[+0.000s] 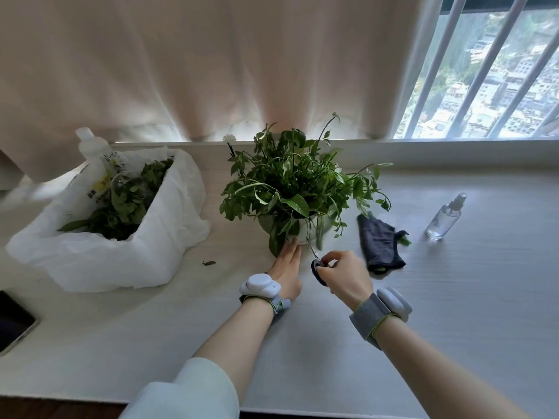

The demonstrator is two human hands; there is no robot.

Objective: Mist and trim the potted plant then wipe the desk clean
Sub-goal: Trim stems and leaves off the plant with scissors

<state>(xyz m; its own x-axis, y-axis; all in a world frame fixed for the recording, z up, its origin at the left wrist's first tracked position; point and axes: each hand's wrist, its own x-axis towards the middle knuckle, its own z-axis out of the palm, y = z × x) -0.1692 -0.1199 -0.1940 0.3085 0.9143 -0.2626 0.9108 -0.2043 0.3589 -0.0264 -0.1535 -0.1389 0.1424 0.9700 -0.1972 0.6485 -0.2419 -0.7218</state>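
Scissors [314,270] met stem at the foot of the potted plant [290,182], which stood on the pale desk [453,313] below the curtained window. The person's right hand [344,275] gripped the dark handles, fingers curled through the loops, with the thin blades pointing up into the trailing growth at the pot's [304,232] front. The left hand [287,269] lay on the desk with its fingers straight and together, their tips touching the pot's base and holding nothing.

Trimming looked to be the step under way. A clean cut would likely call for the left hand to keep the pot from sliding, and for the blades to close on a single stem rather than a bunch; whether they were already around one could not be told at this size. Drooping leaves hung close to the blades, so healthy ones risked being nicked.

A white plastic bag [121,258] of cuttings sat open well to the left, a fair place for the offcut. One leaf scrap [208,262] lay on the desk between bag and pot. The dark cloth [379,243] rested just right of the pot, and the spray bottle [444,217] stood further right; wiping appeared not yet done.
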